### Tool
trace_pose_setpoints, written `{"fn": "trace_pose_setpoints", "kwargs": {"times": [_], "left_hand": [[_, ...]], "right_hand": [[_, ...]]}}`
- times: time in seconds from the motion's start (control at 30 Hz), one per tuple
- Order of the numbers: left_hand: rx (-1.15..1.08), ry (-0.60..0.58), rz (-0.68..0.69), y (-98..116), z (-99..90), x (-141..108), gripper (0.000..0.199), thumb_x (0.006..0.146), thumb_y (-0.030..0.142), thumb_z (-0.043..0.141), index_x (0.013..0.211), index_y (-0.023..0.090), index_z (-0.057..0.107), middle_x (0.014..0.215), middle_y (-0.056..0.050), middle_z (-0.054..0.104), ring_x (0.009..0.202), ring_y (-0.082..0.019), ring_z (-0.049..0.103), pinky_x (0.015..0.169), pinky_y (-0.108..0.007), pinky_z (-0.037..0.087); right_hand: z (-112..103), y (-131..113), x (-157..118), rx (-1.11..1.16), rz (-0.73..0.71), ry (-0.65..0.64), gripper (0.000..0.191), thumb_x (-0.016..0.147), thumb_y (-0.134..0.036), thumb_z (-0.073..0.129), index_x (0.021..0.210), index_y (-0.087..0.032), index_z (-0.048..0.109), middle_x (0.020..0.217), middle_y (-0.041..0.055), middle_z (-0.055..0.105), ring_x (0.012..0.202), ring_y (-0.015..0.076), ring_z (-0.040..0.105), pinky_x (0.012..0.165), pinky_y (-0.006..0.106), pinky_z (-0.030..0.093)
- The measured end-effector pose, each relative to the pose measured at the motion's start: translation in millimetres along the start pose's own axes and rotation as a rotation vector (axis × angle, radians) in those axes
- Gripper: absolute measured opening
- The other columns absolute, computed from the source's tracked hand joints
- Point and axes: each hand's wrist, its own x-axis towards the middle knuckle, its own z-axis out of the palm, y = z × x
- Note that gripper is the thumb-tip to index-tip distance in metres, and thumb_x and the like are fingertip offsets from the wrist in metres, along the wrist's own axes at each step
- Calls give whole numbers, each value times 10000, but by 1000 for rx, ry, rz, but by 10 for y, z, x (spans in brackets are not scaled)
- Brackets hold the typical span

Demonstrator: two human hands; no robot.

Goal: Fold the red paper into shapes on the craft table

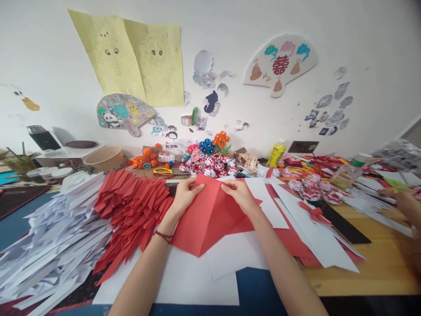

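A red paper sheet (205,215) with a crease down its middle is held up between both hands. My left hand (186,195) pinches its upper left edge, thumb on the front face. On the upper right part of the sheet, my right hand (240,193) grips it between thumb and fingers. White sheets (237,254) lie beneath, and more red paper shows behind the right wrist. To the left are a pile of folded red strips (134,210) and a pile of folded white strips (62,241).
Paper flowers (217,166) and yellow-handled scissors (162,171) lie along the back, beside a yellow bottle (276,153). White strips and a black strip (345,223) spread to the right. Another person's hand (408,208) is at the right edge.
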Motion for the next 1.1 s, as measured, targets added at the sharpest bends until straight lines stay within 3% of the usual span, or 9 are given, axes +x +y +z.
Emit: {"fn": "trace_pose_setpoints", "kwargs": {"times": [0.27,0.47,0.57,0.67,0.77,0.9,1.1], "left_hand": [[172,-16,63,-42,-43,27,283,690,381,727,853,150,714,836,-57,712,794,-224,630,688,-270,467],[668,72,344,10,-3,-16,521,749,287,700,1250,251,564,1277,-70,602,1105,-251,553,938,-370,406],[815,-32,427,75,75,-74,296,846,303,608,1141,302,633,1245,-20,633,1180,-238,522,1018,-401,332],[784,-156,390,97,124,-97,197,898,342,538,1011,280,686,1070,-6,713,1043,-204,605,1022,-380,329],[670,-240,339,83,117,-83,231,890,396,543,933,232,701,939,-18,734,888,-175,647,912,-308,406],[540,-242,301,53,83,-65,244,832,421,617,881,195,694,874,-23,719,818,-157,634,777,-250,443],[489,-241,263,62,97,-81,266,794,432,655,859,175,681,879,-35,704,826,-166,613,777,-256,451]], "right_hand": [[-13,11,1,-17,-6,-16,274,827,-442,610,873,-188,702,939,50,704,881,229,609,775,318,452],[-7,39,-2,-83,-46,-98,256,830,-418,614,782,-173,673,799,29,658,770,188,571,707,297,425],[12,39,-10,-100,-66,-179,229,835,-387,612,798,-171,679,794,28,647,754,178,559,700,295,424],[26,33,-14,-93,-69,-235,219,843,-375,604,864,-177,695,833,37,659,774,182,567,709,299,430],[34,22,-15,-94,-56,-256,223,837,-373,613,902,-179,703,873,46,675,812,192,582,739,306,439],[38,-22,-24,-99,-47,-291,229,848,-377,607,869,-171,704,857,44,677,814,188,584,742,299,437],[47,-63,-40,-67,-24,-281,311,879,-438,570,882,-163,713,879,54,685,831,190,582,748,296,426]]}}
